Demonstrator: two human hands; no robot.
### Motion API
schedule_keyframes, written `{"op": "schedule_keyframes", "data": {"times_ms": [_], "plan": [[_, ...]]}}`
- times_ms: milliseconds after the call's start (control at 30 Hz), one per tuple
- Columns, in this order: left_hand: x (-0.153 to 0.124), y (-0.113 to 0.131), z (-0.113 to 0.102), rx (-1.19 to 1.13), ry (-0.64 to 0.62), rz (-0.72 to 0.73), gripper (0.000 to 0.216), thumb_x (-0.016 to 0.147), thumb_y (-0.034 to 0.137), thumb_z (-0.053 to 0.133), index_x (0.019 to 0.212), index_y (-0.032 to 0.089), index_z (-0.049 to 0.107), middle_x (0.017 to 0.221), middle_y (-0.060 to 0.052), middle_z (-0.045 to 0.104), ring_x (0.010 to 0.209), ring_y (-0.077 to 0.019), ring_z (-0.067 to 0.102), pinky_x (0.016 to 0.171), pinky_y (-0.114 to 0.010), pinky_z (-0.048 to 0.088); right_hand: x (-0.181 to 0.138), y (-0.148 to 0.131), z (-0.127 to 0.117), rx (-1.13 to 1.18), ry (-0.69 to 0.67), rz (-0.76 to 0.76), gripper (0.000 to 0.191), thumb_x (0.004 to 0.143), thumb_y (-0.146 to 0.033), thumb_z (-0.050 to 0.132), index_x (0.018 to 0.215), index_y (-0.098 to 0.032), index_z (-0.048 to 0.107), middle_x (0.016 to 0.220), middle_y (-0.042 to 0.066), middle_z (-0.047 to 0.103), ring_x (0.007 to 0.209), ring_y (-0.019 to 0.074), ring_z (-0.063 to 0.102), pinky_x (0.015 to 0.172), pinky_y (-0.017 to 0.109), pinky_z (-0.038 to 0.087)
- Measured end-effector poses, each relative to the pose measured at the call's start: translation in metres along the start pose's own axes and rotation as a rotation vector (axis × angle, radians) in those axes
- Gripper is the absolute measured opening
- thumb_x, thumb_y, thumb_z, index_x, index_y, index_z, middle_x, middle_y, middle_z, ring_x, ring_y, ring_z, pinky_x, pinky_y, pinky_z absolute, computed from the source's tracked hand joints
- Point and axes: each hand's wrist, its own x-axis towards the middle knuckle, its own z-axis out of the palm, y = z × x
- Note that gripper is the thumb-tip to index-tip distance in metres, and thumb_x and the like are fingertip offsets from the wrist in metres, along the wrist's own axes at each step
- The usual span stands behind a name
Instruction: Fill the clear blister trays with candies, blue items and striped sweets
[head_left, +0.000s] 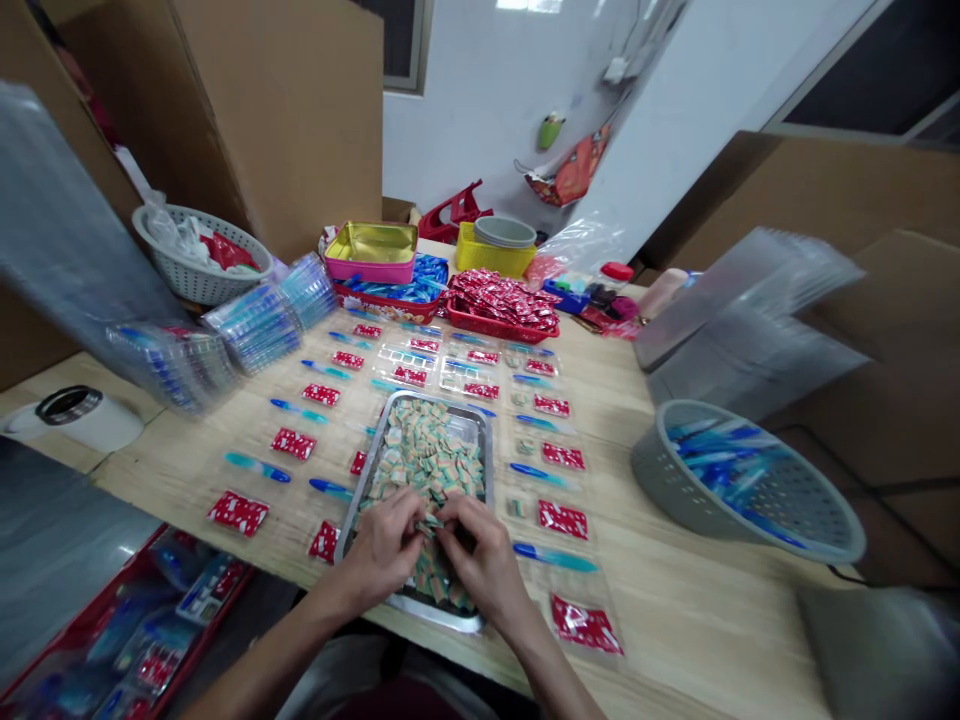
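Observation:
A metal tray (pixel 480 622) full of small green-and-tan square pieces (pixel 427 445) lies at the table's near edge. Over its near part, my left hand (pixel 390 540) and my right hand (pixel 476 555) meet with fingertips pinched together. Between them are a few of the same small pieces, partly hidden by the fingers. Clear plastic trays on both sides each carry a blue pen (pixel 555 557) and a red patterned packet (pixel 585 624). Some trays to the right also contain small green pieces (pixel 517 507).
A grey basket of blue pens (pixel 667 500) stands right. Behind are a red tray of packets (pixel 502 305), a pink box (pixel 371 265) and a yellow basket (pixel 495 258). Stacked clear trays (pixel 255 325) and a white basket (pixel 202 275) stand left; filled packs lie in a red crate (pixel 90 600) below.

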Motion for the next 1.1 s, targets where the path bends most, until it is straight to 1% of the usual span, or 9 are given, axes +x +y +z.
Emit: {"op": "schedule_keyframes", "data": {"times_ms": [133,233,300,433,500,733,867,967,1100], "plan": [[0.001,0.001,0.004,-0.022,0.013,-0.026,0.027,0.067,0.001,0.047,0.086,0.02,0.047,0.077,0.002,0.046,0.07,-0.0146,0.046,0.064,-0.025,0.037,-0.001,0.0,-0.003,0.001,-0.016,-0.012,0.019,0.078,-0.008,0.047,0.086,-0.021,0.058,0.089,0.004,0.063,0.095,0.0204,0.057,0.084,0.032,0.044],[0.001,0.001,0.003,-0.027,-0.004,0.013,0.028,0.07,0.001,0.045,0.091,0.019,0.051,0.083,0.0,0.048,0.073,-0.0145,0.047,0.065,-0.025,0.037,-0.002,-0.002,-0.004,-0.024,-0.033,-0.06,0.027,0.074,-0.006,0.05,0.094,-0.021,0.058,0.096,0.004,0.064,0.1,0.0216,0.056,0.087,0.034,0.043],[0.002,0.001,0.003,-0.041,-0.014,0.027,0.024,0.073,0.002,0.045,0.089,0.019,0.053,0.086,-0.001,0.049,0.075,-0.0146,0.048,0.066,-0.025,0.037,-0.003,-0.002,-0.003,-0.062,-0.034,-0.11,0.03,0.072,-0.006,0.054,0.097,-0.022,0.057,0.098,0.004,0.064,0.099,0.0223,0.056,0.089,0.036,0.041],[0.006,0.001,0.001,-0.061,-0.011,-0.004,0.017,0.073,0.005,0.049,0.082,0.017,0.056,0.08,0.0,0.051,0.07,-0.0135,0.048,0.064,-0.024,0.037,-0.002,-0.002,0.001,-0.109,0.035,-0.186,0.025,0.077,-0.005,0.052,0.096,-0.022,0.055,0.086,0.003,0.064,0.086,0.02,0.057,0.085,0.037,0.04],[0.008,0.0,-0.001,-0.065,-0.005,-0.017,0.017,0.071,0.005,0.051,0.081,0.017,0.056,0.076,0.001,0.05,0.068,-0.0131,0.048,0.063,-0.024,0.036,-0.001,-0.002,0.001,-0.114,0.066,-0.2,0.023,0.08,-0.006,0.05,0.095,-0.022,0.054,0.084,0.003,0.063,0.083,0.0193,0.056,0.083,0.037,0.041],[0.012,-0.003,0.001,-0.039,-0.013,-0.028,0.031,0.064,0.0,0.049,0.088,0.017,0.059,0.078,0.001,0.05,0.068,-0.0128,0.047,0.062,-0.023,0.035,0.001,0.004,0.001,-0.163,0.04,-0.189,0.028,0.076,-0.003,0.05,0.095,-0.022,0.055,0.095,0.004,0.063,0.092,0.0206,0.057,0.084,0.036,0.041],[0.01,-0.001,0.003,-0.047,0.003,0.005,0.029,0.063,-0.002,0.048,0.085,0.016,0.057,0.076,0.001,0.049,0.071,-0.0135,0.048,0.063,-0.023,0.035,-0.001,0.007,0.004,-0.148,0.064,-0.204,0.028,0.076,-0.003,0.05,0.095,-0.022,0.055,0.092,0.004,0.064,0.091,0.0205,0.058,0.085,0.036,0.041],[0.01,0.0,0.004,-0.054,0.009,0.015,0.028,0.064,-0.003,0.046,0.082,0.016,0.056,0.076,0.001,0.05,0.07,-0.0132,0.048,0.062,-0.023,0.034,-0.002,0.007,0.003,-0.128,0.074,-0.178,0.025,0.077,-0.005,0.051,0.095,-0.022,0.056,0.093,0.004,0.065,0.092,0.0206,0.058,0.085,0.035,0.042],[0.01,0.001,0.005,-0.062,-0.012,0.009,0.029,0.065,-0.002,0.046,0.085,0.016,0.058,0.078,0.0,0.05,0.068,-0.0129,0.048,0.061,-0.023,0.035,-0.002,0.007,0.002,-0.135,0.071,-0.162,0.021,0.078,-0.007,0.052,0.091,-0.023,0.057,0.096,0.004,0.065,0.096,0.0215,0.058,0.085,0.035,0.043]]}}
